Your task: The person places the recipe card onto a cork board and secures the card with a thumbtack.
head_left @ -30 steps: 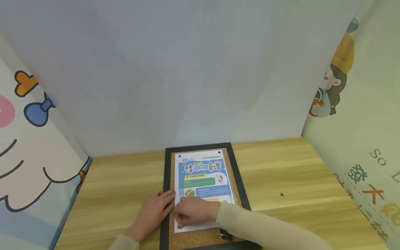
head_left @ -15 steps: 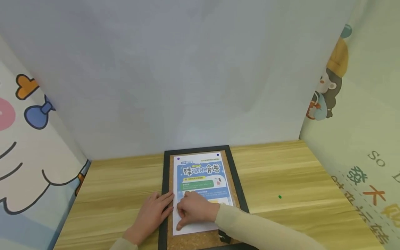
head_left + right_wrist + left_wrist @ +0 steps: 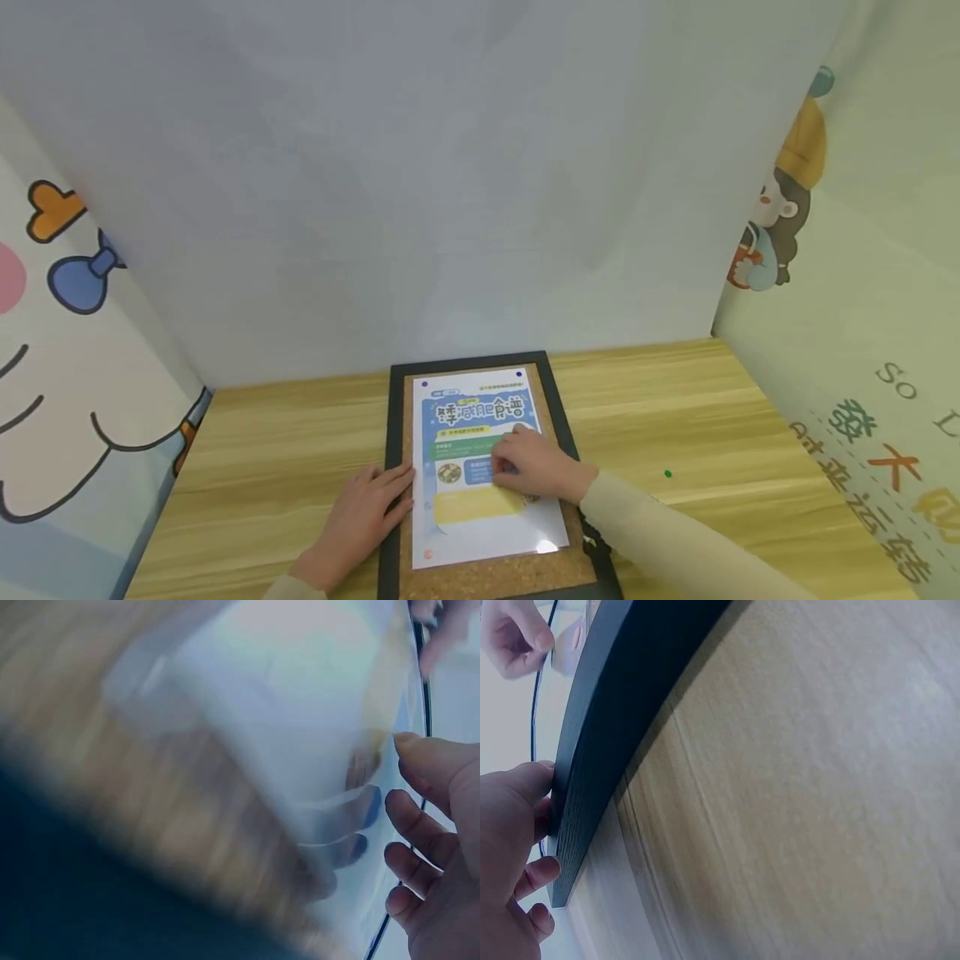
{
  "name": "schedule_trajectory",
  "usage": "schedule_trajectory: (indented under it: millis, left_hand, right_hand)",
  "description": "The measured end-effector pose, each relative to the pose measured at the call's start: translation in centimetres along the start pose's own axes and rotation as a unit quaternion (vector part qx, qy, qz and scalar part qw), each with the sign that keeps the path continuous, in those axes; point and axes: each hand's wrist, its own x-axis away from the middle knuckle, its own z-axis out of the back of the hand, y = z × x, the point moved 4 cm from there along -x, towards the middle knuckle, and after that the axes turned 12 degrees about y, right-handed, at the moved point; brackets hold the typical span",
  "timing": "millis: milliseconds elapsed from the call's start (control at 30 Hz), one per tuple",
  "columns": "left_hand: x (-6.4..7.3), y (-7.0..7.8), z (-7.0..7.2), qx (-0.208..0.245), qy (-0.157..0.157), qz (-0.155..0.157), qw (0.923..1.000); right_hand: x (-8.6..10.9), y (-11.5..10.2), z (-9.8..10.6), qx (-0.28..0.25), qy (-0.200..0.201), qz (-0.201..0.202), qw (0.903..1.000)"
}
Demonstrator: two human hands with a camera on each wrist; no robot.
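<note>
A white and blue printed poster [image 3: 471,508] lies on a cork board [image 3: 498,579] with a black frame [image 3: 468,361]. A purple pin [image 3: 424,384] and a dark blue pin [image 3: 519,374] sit in its top corners. A small reddish-orange round spot [image 3: 428,554] shows at the lower left corner. My left hand [image 3: 367,504] rests at the frame's left side, its fingertips on the rim [image 3: 600,727]. Over the poster's right half is my right hand [image 3: 528,465], fingers loosely bent. In the right wrist view, nothing shows between the thumb and fingers [image 3: 412,817].
A small green round piece [image 3: 667,473] lies on the wood-patterned table [image 3: 637,417] right of the board. A grey-white wall [image 3: 450,208] rises behind, with cartoon-printed panels on both sides. A black object [image 3: 592,537] shows beneath the right wrist.
My right hand has lifted from the poster's lower left corner and moved right and slightly up, uncovering the reddish-orange spot. My left hand stays at the frame's left side.
</note>
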Motion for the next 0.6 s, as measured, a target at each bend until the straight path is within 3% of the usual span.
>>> schedule_trajectory:
  millis: [233, 367, 600]
  left_hand:
    - [0.2, 0.1, 0.2, 0.01, 0.005, -0.003, 0.9999]
    - [0.4, 0.0, 0.0, 0.006, 0.008, -0.005, 0.9999]
    - [0.6, -0.2, 0.1, 0.008, 0.013, -0.001, 0.9999]
  right_hand:
    - [3.1, 4.6, 3.9, -0.023, 0.073, -0.046, 0.996]
    - [5.2, 7.5, 5.8, -0.011, 0.103, -0.065, 0.9925]
    - [9.3, 11.7, 7.9, -0.006, 0.118, -0.102, 0.9876]
